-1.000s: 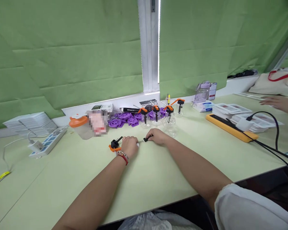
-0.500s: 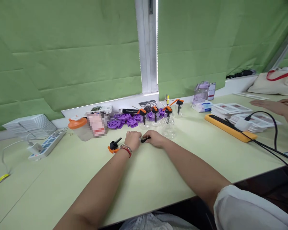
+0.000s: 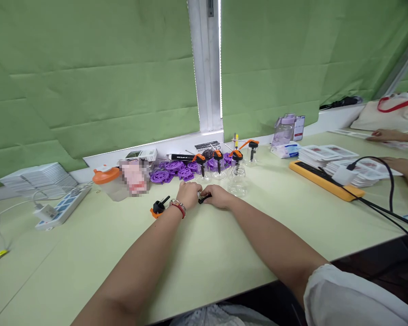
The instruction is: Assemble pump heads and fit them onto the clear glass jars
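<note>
My left hand (image 3: 188, 194) and my right hand (image 3: 216, 197) meet above the middle of the table. The right fingers are closed on a small black part (image 3: 205, 198), whose kind I cannot make out. Closed too, my left fingers hold something pale and tiny beside that part, mostly hidden by the hand. Left of my left wrist lies a black and orange lid with a stem (image 3: 159, 207). Just beyond my hands stand several clear jars with black and orange tops, one glass jar (image 3: 238, 181) among them. Purple openwork plastic pieces (image 3: 173, 170) lie behind my left hand.
An orange power strip (image 3: 326, 181) with cables lies right, beside stacked white packs (image 3: 326, 154). Another person's hands (image 3: 391, 136) work at far right. At left are an orange-lidded cup (image 3: 109, 181), a white power strip (image 3: 64, 208) and stacked white sheets (image 3: 37, 179).
My hands stay together at nearly the same spot, with the left fingers slightly shifted. The other person's hands at far right have moved apart, one coming nearer the white packs.
</note>
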Action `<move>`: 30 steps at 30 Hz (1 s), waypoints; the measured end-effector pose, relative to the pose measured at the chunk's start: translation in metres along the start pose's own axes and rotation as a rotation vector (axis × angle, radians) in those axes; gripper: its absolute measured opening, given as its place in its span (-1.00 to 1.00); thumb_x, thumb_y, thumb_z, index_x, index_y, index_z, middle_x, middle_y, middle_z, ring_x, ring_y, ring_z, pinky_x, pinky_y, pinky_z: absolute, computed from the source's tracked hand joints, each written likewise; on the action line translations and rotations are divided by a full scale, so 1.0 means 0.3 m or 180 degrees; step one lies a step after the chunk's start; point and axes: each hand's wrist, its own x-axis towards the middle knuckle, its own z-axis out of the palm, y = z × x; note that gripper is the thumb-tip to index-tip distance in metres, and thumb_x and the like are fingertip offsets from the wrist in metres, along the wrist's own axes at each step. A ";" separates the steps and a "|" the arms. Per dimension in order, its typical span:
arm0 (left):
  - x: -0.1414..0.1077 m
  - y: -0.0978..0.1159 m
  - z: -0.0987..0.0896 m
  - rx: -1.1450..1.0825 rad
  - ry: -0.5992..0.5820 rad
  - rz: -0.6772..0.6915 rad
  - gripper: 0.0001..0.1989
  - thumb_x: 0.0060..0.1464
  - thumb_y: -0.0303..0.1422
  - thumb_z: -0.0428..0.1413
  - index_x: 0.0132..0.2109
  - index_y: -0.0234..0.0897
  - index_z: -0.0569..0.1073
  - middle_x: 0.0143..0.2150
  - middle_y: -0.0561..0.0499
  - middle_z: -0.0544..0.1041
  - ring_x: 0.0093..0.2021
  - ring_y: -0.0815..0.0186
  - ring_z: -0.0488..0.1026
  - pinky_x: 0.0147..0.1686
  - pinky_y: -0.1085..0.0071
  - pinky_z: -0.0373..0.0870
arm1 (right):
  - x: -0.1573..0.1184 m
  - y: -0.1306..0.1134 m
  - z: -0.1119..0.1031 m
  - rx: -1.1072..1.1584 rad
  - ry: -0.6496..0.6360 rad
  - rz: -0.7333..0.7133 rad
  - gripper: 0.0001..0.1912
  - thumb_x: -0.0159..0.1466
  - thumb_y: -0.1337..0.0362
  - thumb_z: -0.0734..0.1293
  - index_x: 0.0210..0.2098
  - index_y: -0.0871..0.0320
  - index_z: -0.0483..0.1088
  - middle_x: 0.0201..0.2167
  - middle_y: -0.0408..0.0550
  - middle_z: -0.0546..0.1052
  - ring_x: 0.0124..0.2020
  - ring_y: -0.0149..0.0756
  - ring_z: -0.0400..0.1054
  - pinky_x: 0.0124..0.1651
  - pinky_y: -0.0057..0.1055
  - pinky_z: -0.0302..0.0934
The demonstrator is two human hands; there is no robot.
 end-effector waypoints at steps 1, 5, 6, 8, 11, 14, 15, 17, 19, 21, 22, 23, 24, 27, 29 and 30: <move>0.001 -0.001 -0.002 -0.0020 0.0021 -0.0015 -0.69 -0.06 -0.56 -0.05 -0.28 -0.23 0.55 -0.27 -0.07 0.56 -0.22 0.18 0.43 -0.12 0.23 0.13 | -0.002 0.000 0.000 0.0053 -0.0002 0.0018 -0.69 -0.01 0.43 0.40 -0.22 0.19 0.53 -0.23 -0.05 0.57 -0.22 -0.25 0.42 -0.13 -0.43 0.25; 0.004 -0.002 -0.007 -0.0098 0.0085 -0.0055 -0.69 -0.05 -0.55 -0.05 -0.27 -0.21 0.54 -0.24 -0.05 0.57 -0.20 0.19 0.43 -0.09 0.23 0.11 | -0.006 -0.009 0.001 0.0153 0.0005 0.0114 -0.74 0.03 0.35 0.41 -0.25 0.20 0.53 -0.29 -0.06 0.57 -0.30 -0.31 0.41 -0.21 -0.47 0.24; 0.005 -0.001 -0.008 -0.0118 0.0093 -0.0064 -0.71 -0.05 -0.54 -0.04 -0.28 -0.21 0.54 -0.24 -0.04 0.58 -0.20 0.19 0.43 -0.09 0.22 0.11 | -0.006 -0.011 0.002 0.0140 0.0013 0.0138 -0.76 0.05 0.32 0.40 -0.26 0.21 0.53 -0.32 -0.06 0.57 -0.33 -0.32 0.39 -0.25 -0.48 0.23; 0.007 0.002 -0.009 -0.0161 0.0111 -0.0087 -0.73 -0.05 -0.53 -0.03 -0.31 -0.21 0.53 -0.25 -0.04 0.58 -0.19 0.19 0.43 -0.08 0.22 0.10 | -0.001 -0.012 0.005 0.0094 0.0060 0.0153 -0.80 0.10 0.28 0.36 -0.28 0.21 0.53 -0.38 -0.08 0.56 -0.38 -0.35 0.36 -0.31 -0.49 0.20; 0.009 0.004 -0.008 -0.0231 0.0150 -0.0170 -0.74 -0.02 -0.51 -0.04 -0.29 -0.20 0.52 -0.27 -0.02 0.58 -0.19 0.20 0.44 -0.06 0.22 0.09 | 0.012 -0.002 0.012 -0.0001 0.0164 0.0041 -0.81 0.15 0.30 0.29 -0.33 0.20 0.54 -0.41 -0.09 0.55 -0.40 -0.38 0.33 -0.33 -0.50 0.16; 0.004 -0.001 -0.001 -0.0289 0.0209 -0.0343 -0.72 0.03 -0.48 -0.04 -0.15 -0.21 0.48 -0.20 -0.02 0.57 -0.17 0.21 0.44 -0.04 0.23 0.09 | 0.025 0.016 0.017 -0.0082 0.0266 -0.0005 -0.80 0.17 0.31 0.26 -0.33 0.19 0.53 -0.41 -0.10 0.55 -0.40 -0.38 0.32 -0.34 -0.50 0.14; -0.001 -0.003 0.004 -0.0296 0.0220 -0.0407 -0.72 0.03 -0.46 -0.03 -0.11 -0.22 0.46 -0.16 -0.04 0.56 -0.15 0.20 0.44 -0.04 0.23 0.09 | 0.028 0.020 0.017 -0.0116 0.0298 0.0029 -0.79 0.18 0.30 0.26 -0.33 0.19 0.53 -0.41 -0.10 0.54 -0.40 -0.38 0.32 -0.34 -0.51 0.13; -0.015 -0.007 0.019 -0.0288 0.0193 -0.0493 -0.74 0.04 -0.41 -0.01 -0.11 -0.24 0.46 -0.14 -0.08 0.54 -0.13 0.17 0.43 -0.05 0.21 0.09 | 0.033 0.026 0.014 -0.0195 0.0336 0.0105 -0.79 0.19 0.29 0.25 -0.33 0.19 0.52 -0.41 -0.10 0.54 -0.39 -0.39 0.32 -0.34 -0.51 0.13; -0.032 -0.008 0.037 -0.0270 0.0102 -0.0501 -0.78 0.03 -0.33 0.03 -0.19 -0.26 0.49 -0.18 -0.10 0.54 -0.14 0.14 0.42 -0.08 0.19 0.09 | 0.038 0.028 0.009 -0.0287 0.0333 0.0150 -0.79 0.19 0.28 0.25 -0.35 0.19 0.52 -0.41 -0.10 0.54 -0.40 -0.39 0.32 -0.35 -0.51 0.12; -0.047 -0.004 0.054 -0.0257 0.0009 -0.0453 -0.78 0.00 -0.25 0.07 -0.25 -0.25 0.52 -0.22 -0.11 0.54 -0.15 0.12 0.41 -0.10 0.18 0.09 | 0.044 0.028 0.004 -0.0374 0.0323 0.0187 -0.81 0.17 0.29 0.27 -0.41 0.20 0.52 -0.43 -0.08 0.54 -0.41 -0.38 0.32 -0.35 -0.50 0.11; -0.052 -0.002 0.060 -0.0252 -0.0023 -0.0426 -0.78 -0.01 -0.24 0.08 -0.27 -0.24 0.52 -0.23 -0.11 0.54 -0.16 0.11 0.41 -0.10 0.18 0.09 | 0.047 0.027 0.002 -0.0419 0.0320 0.0207 -0.82 0.16 0.30 0.28 -0.43 0.20 0.52 -0.43 -0.07 0.54 -0.41 -0.37 0.32 -0.35 -0.50 0.10; -0.056 0.000 0.065 -0.0244 -0.0040 -0.0401 -0.79 -0.02 -0.24 0.08 -0.28 -0.23 0.53 -0.24 -0.11 0.53 -0.16 0.12 0.41 -0.11 0.18 0.09 | 0.049 0.027 0.000 -0.0461 0.0314 0.0224 -0.83 0.15 0.31 0.29 -0.44 0.19 0.53 -0.43 -0.06 0.54 -0.41 -0.37 0.32 -0.35 -0.49 0.10; -0.059 0.002 0.069 -0.0237 -0.0046 -0.0378 -0.80 -0.02 -0.26 0.08 -0.28 -0.22 0.53 -0.25 -0.10 0.53 -0.16 0.12 0.40 -0.11 0.18 0.08 | 0.052 0.026 -0.001 -0.0494 0.0305 0.0233 -0.84 0.14 0.31 0.30 -0.45 0.19 0.53 -0.43 -0.05 0.54 -0.41 -0.36 0.32 -0.34 -0.49 0.10; -0.060 0.005 0.073 -0.0230 -0.0027 -0.0336 -0.81 -0.02 -0.31 0.06 -0.27 -0.19 0.54 -0.24 -0.09 0.53 -0.15 0.13 0.39 -0.11 0.18 0.07 | 0.054 0.025 -0.004 -0.0536 0.0265 0.0217 -0.85 0.13 0.31 0.31 -0.44 0.17 0.54 -0.41 -0.05 0.55 -0.39 -0.35 0.34 -0.34 -0.49 0.11; -0.060 0.005 0.073 -0.0237 -0.0010 -0.0339 -0.80 -0.02 -0.33 0.06 -0.25 -0.19 0.54 -0.23 -0.09 0.53 -0.14 0.13 0.39 -0.11 0.18 0.07 | 0.053 0.023 -0.006 -0.0535 0.0247 0.0203 -0.85 0.12 0.32 0.31 -0.45 0.17 0.55 -0.40 -0.05 0.56 -0.38 -0.35 0.35 -0.33 -0.49 0.12; -0.060 0.005 0.073 -0.0244 -0.0006 -0.0349 -0.80 -0.02 -0.33 0.06 -0.24 -0.19 0.54 -0.23 -0.09 0.53 -0.14 0.13 0.39 -0.11 0.18 0.06 | 0.052 0.023 -0.007 -0.0531 0.0245 0.0203 -0.85 0.12 0.33 0.30 -0.45 0.17 0.55 -0.39 -0.05 0.56 -0.37 -0.35 0.35 -0.33 -0.49 0.12</move>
